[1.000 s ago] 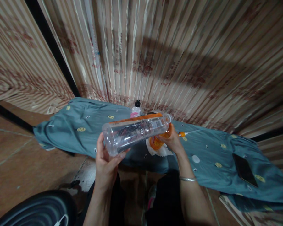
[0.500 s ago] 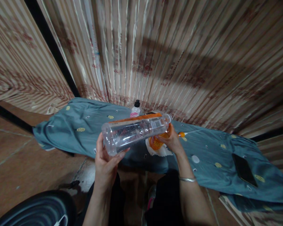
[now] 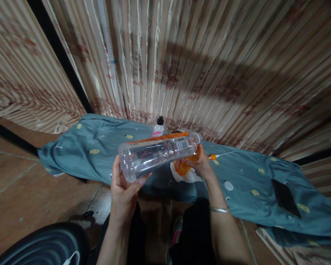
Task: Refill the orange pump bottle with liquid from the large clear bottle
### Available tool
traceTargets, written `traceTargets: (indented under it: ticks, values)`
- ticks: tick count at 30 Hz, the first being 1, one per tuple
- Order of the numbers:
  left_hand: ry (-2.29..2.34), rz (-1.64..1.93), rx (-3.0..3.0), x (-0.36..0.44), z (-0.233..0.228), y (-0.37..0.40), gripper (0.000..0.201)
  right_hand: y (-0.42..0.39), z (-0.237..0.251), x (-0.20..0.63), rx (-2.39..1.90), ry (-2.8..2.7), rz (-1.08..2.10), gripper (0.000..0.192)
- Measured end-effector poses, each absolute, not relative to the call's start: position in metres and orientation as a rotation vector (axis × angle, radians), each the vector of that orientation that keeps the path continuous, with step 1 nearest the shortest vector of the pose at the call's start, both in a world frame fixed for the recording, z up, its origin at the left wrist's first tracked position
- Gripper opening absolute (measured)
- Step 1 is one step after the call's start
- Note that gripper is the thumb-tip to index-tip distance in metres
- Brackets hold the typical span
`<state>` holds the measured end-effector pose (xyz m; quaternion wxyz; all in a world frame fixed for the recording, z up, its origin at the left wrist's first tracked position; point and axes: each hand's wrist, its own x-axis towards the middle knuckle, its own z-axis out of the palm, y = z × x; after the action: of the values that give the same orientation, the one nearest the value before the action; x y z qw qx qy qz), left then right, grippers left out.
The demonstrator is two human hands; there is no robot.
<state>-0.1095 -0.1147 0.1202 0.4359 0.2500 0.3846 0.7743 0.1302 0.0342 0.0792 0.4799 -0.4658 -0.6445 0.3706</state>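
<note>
A large clear plastic bottle with an orange-edged label lies tilted on its side above the cloth, its neck to the right. My left hand is closed round its base end. Under and beside the neck, my right hand is wrapped round an orange bottle, partly covered by my fingers and the clear bottle. White tissue lies beneath the orange bottle. Whether the two bottles touch is hidden. Just right of my right hand, an orange pump top with a pale tube rests on the cloth.
A teal cloth covers the low bench. Behind the bottles stands a small black-capped bottle. To the right are a white round disc and a dark phone. A ribbed black stool stands front left; a striped curtain hangs behind.
</note>
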Motion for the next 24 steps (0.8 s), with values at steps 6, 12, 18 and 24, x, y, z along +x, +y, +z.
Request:
traceTargets:
  ticks: [6,12,18,24]
  values:
    - [0.957,1.930,0.631,-0.1086,0.1204,-0.1148,0.082,0.0352,0.0773,0.1321,-1.157,-1.581,0.865,0.086]
    - [0.951,1.939,0.602,-0.1081,0.1203,-0.1137,0.081,0.0374,0.0755,0.1335,-1.162,-1.592,0.854,0.079]
    - [0.960,1.937,0.604,-0.1069,0.1229,-0.1140,0.082,0.0376,0.0749,0.1334,-1.183,-1.586,0.840,0.083]
    - [0.950,1.930,0.623,-0.1077,0.1227,-0.1145,0.080,0.0365,0.0759,0.1323,-1.147,-1.596,0.858,0.084]
